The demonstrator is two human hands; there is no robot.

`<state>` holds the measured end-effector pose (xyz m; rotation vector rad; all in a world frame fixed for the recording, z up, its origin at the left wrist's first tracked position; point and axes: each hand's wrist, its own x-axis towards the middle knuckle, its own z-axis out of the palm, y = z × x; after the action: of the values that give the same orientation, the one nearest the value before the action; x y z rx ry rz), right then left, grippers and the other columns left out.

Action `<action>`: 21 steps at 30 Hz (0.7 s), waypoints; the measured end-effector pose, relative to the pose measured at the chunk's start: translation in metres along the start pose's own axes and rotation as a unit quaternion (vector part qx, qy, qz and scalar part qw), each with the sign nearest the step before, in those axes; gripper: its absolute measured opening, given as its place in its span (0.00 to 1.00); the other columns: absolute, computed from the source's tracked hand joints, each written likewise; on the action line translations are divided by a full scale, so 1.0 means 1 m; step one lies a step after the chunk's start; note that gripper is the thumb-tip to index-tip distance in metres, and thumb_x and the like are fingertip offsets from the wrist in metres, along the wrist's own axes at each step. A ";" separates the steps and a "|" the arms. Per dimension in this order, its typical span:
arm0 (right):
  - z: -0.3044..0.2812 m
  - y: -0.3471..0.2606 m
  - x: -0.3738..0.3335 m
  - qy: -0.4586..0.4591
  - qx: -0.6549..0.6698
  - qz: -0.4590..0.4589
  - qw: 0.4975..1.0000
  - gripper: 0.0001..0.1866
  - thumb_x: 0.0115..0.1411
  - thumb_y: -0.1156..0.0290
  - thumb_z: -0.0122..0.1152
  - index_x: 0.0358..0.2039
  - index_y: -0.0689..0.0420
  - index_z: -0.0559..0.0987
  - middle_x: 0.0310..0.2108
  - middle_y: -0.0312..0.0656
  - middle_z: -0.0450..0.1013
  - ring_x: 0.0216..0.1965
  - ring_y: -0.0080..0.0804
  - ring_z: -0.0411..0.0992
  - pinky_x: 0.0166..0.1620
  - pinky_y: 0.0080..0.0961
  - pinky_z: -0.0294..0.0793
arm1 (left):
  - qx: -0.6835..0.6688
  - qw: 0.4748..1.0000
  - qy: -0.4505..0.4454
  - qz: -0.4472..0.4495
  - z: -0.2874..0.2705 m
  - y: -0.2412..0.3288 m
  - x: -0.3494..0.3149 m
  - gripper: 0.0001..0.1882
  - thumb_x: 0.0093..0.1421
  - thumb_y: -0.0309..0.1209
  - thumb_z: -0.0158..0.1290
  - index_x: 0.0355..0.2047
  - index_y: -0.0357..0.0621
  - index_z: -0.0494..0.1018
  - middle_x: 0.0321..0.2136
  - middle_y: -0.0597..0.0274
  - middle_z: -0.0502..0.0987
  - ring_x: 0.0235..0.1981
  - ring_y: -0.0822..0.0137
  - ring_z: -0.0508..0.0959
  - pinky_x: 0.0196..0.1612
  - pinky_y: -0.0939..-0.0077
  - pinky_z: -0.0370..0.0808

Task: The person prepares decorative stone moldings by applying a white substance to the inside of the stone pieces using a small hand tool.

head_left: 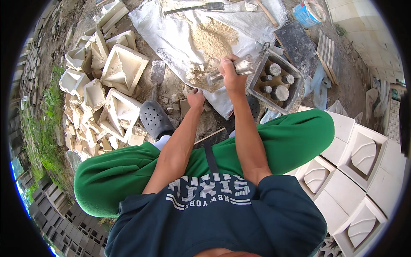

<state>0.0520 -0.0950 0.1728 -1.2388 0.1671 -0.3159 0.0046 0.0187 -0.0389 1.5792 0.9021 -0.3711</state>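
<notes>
My right hand (231, 76) is closed around a dusty, grey, cylindrical tool (243, 65), held crosswise above the edge of a white woven sack (160, 28). The tool's exact kind is unclear. Just left of it, my left hand (195, 97) is low to the ground with its fingers curled in, close to pale broken chunks (193, 78). Whatever those fingers hold is hidden. Pale sandy powder (214, 38) is heaped on the sack. To the right of my right hand stands a grey box-shaped mould (267, 102) with several round posts inside.
Broken pale cast blocks (124, 68) are piled at the left. A flat-bladed tool (157, 72) lies near my shoe (156, 118). A blue-and-white bucket (308, 13) and dark board (295, 38) are at the far right. Pale patterned blocks (342, 197) stand at the near right.
</notes>
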 end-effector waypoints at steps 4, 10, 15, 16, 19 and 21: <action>-0.004 -0.052 -0.004 0.059 0.007 -0.014 0.998 0.13 0.52 0.78 0.50 0.13 0.56 0.62 0.13 0.28 0.58 0.14 0.14 0.54 0.17 0.16 0.49 | -0.020 0.999 -0.034 -0.002 -0.003 0.002 -0.006 0.18 0.52 0.29 0.54 0.42 0.33 0.72 0.26 0.55 0.77 0.19 0.67 0.75 0.21 0.75 0.70; -0.023 -0.005 -0.007 0.082 -0.097 -0.049 0.991 0.12 0.52 0.76 0.50 0.13 0.58 0.65 0.13 0.28 0.58 0.15 0.14 0.55 0.18 0.18 0.52 | 0.040 0.982 -0.160 -0.089 0.001 0.002 -0.021 0.14 0.54 0.31 0.51 0.39 0.35 0.71 0.37 0.56 0.74 0.37 0.61 0.75 0.34 0.67 0.77; -0.005 0.019 -0.019 0.016 -0.128 -0.035 0.991 0.11 0.52 0.75 0.50 0.14 0.61 0.68 0.12 0.28 0.59 0.16 0.15 0.55 0.19 0.21 0.54 | 0.048 0.981 -0.159 -0.101 0.005 -0.004 -0.023 0.13 0.54 0.32 0.52 0.38 0.38 0.71 0.34 0.58 0.75 0.34 0.62 0.76 0.34 0.65 0.77; 0.004 0.022 -0.021 0.010 -0.125 -0.047 0.991 0.11 0.52 0.75 0.49 0.14 0.62 0.68 0.11 0.29 0.59 0.16 0.16 0.55 0.18 0.21 0.54 | 0.056 0.981 -0.156 -0.101 0.005 -0.003 -0.024 0.13 0.54 0.32 0.52 0.37 0.38 0.71 0.34 0.58 0.75 0.34 0.63 0.76 0.33 0.65 0.77; 0.007 0.026 -0.020 -0.033 -0.181 -0.046 0.982 0.12 0.52 0.74 0.49 0.14 0.62 0.67 0.11 0.30 0.60 0.16 0.16 0.56 0.18 0.22 0.54 | 0.043 0.987 -0.128 -0.089 0.008 0.002 -0.032 0.12 0.52 0.32 0.53 0.34 0.36 0.73 0.29 0.56 0.76 0.27 0.62 0.77 0.27 0.66 0.75; 0.013 0.020 -0.023 -0.030 -0.136 -0.023 0.990 0.11 0.52 0.74 0.49 0.14 0.59 0.64 0.11 0.30 0.57 0.15 0.16 0.54 0.18 0.21 0.52 | 0.023 0.992 -0.100 -0.076 0.006 0.001 -0.032 0.12 0.49 0.32 0.55 0.30 0.34 0.74 0.25 0.53 0.77 0.20 0.61 0.77 0.22 0.68 0.74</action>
<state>0.0375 -0.0698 0.1572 -1.5219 0.1331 -0.3028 -0.0139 0.0019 -0.0182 1.4879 0.8657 -0.6505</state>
